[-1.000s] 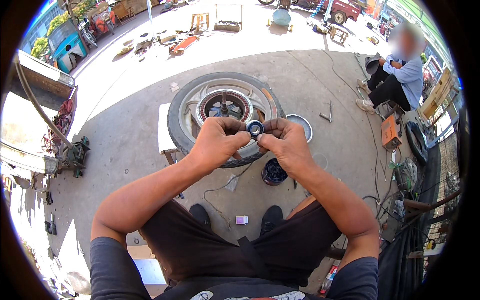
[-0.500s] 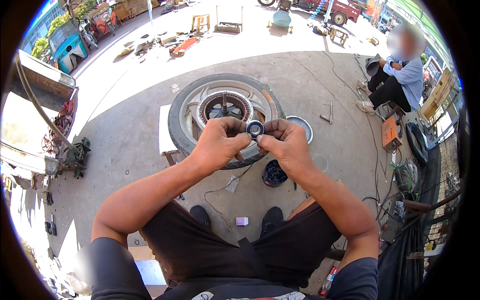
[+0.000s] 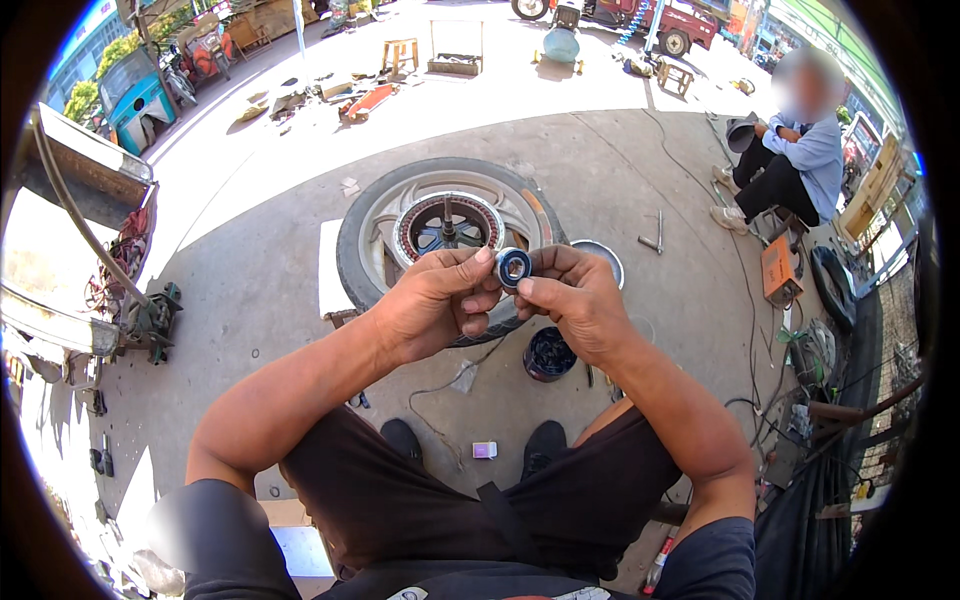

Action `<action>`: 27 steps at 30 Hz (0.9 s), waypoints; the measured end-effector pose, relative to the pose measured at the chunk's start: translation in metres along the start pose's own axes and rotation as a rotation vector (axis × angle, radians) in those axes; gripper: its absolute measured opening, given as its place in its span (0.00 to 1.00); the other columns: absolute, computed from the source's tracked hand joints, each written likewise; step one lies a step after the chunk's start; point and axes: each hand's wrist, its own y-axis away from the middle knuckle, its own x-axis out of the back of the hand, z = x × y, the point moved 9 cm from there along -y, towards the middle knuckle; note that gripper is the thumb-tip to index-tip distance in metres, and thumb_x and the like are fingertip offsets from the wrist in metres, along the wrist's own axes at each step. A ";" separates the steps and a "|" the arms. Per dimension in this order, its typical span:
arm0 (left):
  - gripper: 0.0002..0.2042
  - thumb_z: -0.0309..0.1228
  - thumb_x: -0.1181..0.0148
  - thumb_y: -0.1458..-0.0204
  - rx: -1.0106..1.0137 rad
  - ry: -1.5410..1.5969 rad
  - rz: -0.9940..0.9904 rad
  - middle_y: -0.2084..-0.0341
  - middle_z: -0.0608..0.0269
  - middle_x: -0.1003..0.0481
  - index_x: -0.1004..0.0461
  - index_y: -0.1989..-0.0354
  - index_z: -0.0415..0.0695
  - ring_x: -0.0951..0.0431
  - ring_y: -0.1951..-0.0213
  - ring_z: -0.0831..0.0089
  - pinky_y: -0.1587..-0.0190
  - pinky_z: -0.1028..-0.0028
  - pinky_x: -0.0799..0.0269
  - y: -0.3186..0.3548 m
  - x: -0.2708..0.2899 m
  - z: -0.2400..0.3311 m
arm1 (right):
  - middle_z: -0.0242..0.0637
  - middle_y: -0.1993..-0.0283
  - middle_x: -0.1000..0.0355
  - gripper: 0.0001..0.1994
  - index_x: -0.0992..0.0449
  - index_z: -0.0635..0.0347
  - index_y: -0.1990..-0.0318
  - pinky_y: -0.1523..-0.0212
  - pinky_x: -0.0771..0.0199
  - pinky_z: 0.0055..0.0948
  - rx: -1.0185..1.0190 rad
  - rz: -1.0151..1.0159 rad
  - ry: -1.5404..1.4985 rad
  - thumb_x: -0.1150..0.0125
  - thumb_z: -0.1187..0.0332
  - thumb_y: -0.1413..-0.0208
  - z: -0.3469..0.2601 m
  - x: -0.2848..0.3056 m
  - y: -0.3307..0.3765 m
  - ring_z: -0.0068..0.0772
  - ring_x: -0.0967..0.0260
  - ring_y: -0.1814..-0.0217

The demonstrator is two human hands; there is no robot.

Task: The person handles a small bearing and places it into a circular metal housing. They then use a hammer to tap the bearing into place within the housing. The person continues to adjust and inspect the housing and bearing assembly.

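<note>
A small ring-shaped ball bearing [image 3: 513, 267], with a dark seal and a shiny metal rim, is held up in front of me. My right hand [image 3: 578, 298] is closed in a pinch on its right side. The curled fingers of my left hand [image 3: 432, 300] are closed at its left edge, the thumb tip against the rim. Beyond and below my hands lies a motor wheel [image 3: 355, 255] with a grey tyre, flat on its side. Its round open hub [image 3: 404, 222] has a toothed ring, and an axle [image 3: 449, 215] stands upright in the middle.
A dark tub [image 3: 549, 357] with dark contents stands below my right hand. Behind that hand is a round metal dish [image 3: 612, 258]. A small pink-and-white box [image 3: 485, 450] lies between my feet. At right are a T-shaped tool [image 3: 653, 240], an orange box [image 3: 780, 270], cables and a seated person [image 3: 800, 160].
The bearing has tilted so its face shows more toward me. My left fingers have curled and the left thumb has moved up to the rim. My right hand keeps its pinch.
</note>
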 end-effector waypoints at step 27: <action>0.12 0.40 0.42 0.38 -0.078 0.005 -0.003 0.71 0.73 0.34 0.30 0.60 0.42 0.42 0.74 0.84 0.75 0.82 0.44 0.008 0.009 0.016 | 0.43 0.60 0.21 0.15 0.25 0.70 0.52 0.65 0.21 0.21 0.028 0.056 0.011 0.39 0.65 0.38 -0.019 0.027 -0.001 0.24 0.23 0.64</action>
